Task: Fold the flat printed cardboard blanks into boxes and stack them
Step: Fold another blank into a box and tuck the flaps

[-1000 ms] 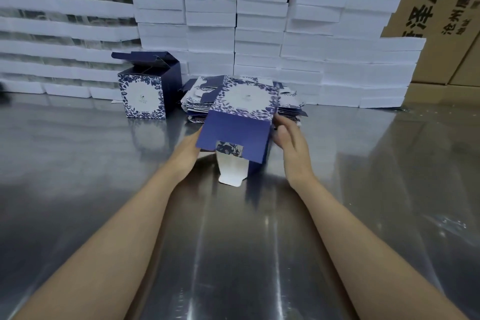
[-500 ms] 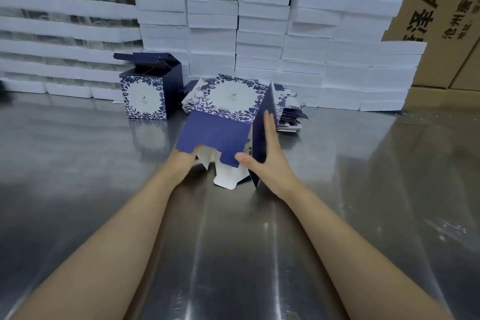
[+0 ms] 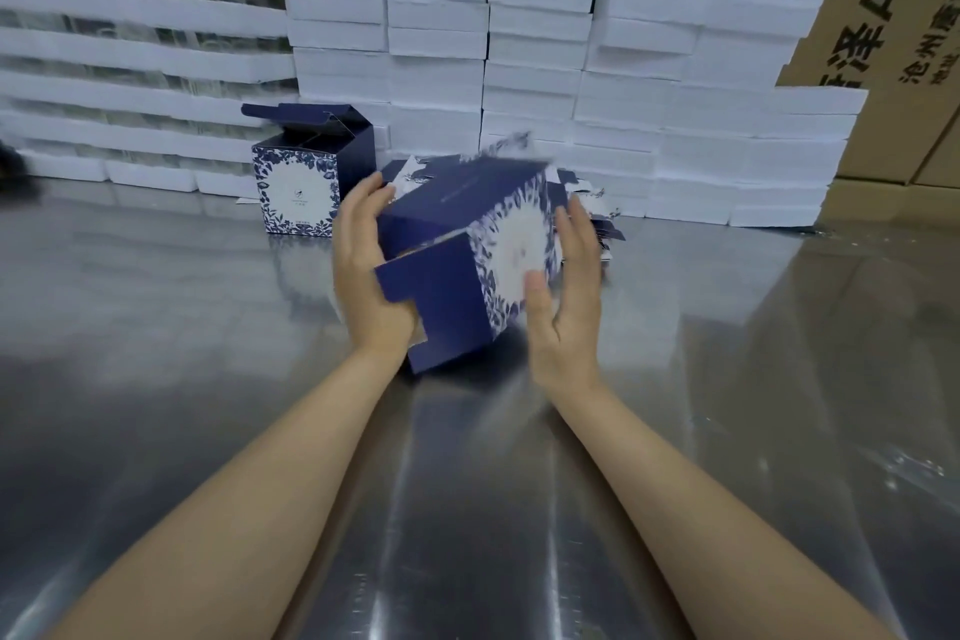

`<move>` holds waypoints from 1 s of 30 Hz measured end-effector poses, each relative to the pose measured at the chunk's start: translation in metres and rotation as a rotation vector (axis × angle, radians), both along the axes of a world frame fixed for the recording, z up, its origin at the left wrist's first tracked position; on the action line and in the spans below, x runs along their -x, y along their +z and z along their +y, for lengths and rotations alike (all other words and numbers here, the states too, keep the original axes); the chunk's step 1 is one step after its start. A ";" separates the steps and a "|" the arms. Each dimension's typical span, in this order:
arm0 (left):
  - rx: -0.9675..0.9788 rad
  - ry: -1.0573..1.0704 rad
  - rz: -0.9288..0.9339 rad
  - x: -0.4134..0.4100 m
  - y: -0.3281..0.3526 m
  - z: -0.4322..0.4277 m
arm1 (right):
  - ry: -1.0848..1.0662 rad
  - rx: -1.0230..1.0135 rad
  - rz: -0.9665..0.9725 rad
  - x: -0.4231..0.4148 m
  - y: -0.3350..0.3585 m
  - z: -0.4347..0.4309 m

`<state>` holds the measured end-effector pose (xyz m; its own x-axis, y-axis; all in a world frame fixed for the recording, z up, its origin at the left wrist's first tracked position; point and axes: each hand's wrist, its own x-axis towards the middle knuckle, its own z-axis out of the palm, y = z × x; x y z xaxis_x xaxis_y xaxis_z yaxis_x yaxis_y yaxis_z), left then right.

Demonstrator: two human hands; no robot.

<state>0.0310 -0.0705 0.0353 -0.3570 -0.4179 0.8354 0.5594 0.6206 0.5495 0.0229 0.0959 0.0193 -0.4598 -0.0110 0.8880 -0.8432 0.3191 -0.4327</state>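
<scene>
A navy box with a white floral panel (image 3: 467,255) is squared up and tilted above the steel table, blurred by motion. My left hand (image 3: 366,276) holds its left side, fingers along the dark wall, and a loose navy flap sticks out over the palm. My right hand (image 3: 569,296) presses the printed face with straight fingers and thumb. Behind the box lies a pile of flat printed blanks (image 3: 592,203), mostly hidden. A folded box (image 3: 306,172) stands upright at the back left with its top flaps open.
Stacks of white foam blocks (image 3: 519,68) line the back of the steel table (image 3: 467,509). Brown cartons with printed characters (image 3: 893,16) stand behind them at the right. Clear-and-white stacked trays (image 3: 104,57) fill the back left.
The half-open blank has been squared into a box shape and lifted and turned, its printed face now toward my right hand. My left hand moved from beneath it to its left side.
</scene>
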 end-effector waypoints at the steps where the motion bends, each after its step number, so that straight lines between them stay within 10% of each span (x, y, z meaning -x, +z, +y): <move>1: 0.089 0.060 -0.013 -0.001 -0.001 0.000 | 0.011 -0.032 -0.040 -0.002 -0.002 -0.003; 10: 0.627 0.212 0.352 -0.010 0.021 0.013 | 0.037 0.092 -0.173 -0.008 0.006 -0.009; 20: 0.738 0.268 0.474 -0.007 0.026 0.023 | -0.055 0.342 -0.268 -0.020 0.015 -0.019; 25: 0.667 0.509 0.343 -0.001 0.013 0.028 | -0.177 0.514 -0.284 -0.008 0.017 0.002; 30: 0.326 0.146 0.134 -0.001 0.006 0.029 | -0.292 0.634 -0.329 0.001 0.013 0.009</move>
<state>0.0318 -0.0417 0.0410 -0.1916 -0.1605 0.9683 0.5055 0.8295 0.2375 0.0217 0.1053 0.0325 -0.6073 0.6166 0.5010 -0.5589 0.1166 -0.8210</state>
